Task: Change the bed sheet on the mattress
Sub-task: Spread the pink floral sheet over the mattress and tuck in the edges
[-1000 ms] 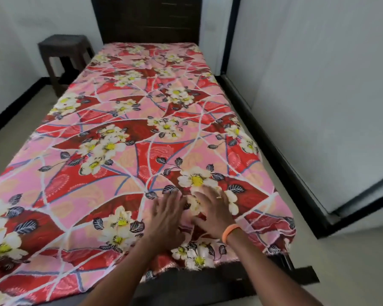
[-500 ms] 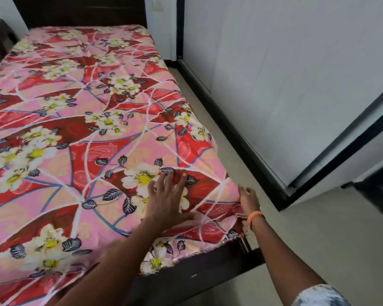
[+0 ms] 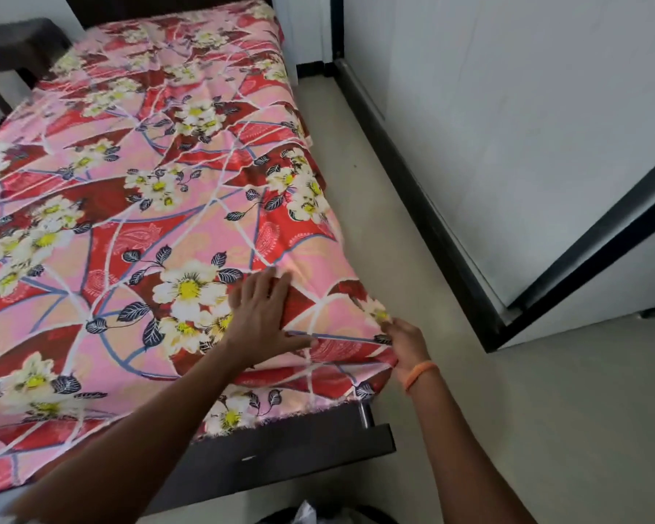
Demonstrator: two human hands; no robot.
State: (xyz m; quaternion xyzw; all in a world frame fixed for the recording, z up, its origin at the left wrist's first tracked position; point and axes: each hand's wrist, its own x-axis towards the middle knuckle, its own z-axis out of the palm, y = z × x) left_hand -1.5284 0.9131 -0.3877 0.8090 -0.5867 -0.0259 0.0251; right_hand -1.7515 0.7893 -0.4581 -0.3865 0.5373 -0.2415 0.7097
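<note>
- Now, pink-and-red floral bed sheet [image 3: 137,236] lies spread over the whole mattress, w/ its near edge hanging over the dark bed frame [image 3: 280,455].
- Right hand [image 3: 403,344], orange band on wrist, pinches the sheet's near right corner, fingers pressed together on the fabric at the mattress edge.
- Left hand [image 3: 265,319] lies flat, fingers spread, pressing the sheet down just beside that corner.
- Risk: a hard pull at the corner could drag the sheet sideways & skew it, esp. if the flat hand lifts.
- Risk: slack folds near the corner may bunch when tucked, leaving a lump.
- Beyond: narrow floor strip, then white wall w/ black skirting [image 3: 413,145] on the right, little room to step round.
</note>
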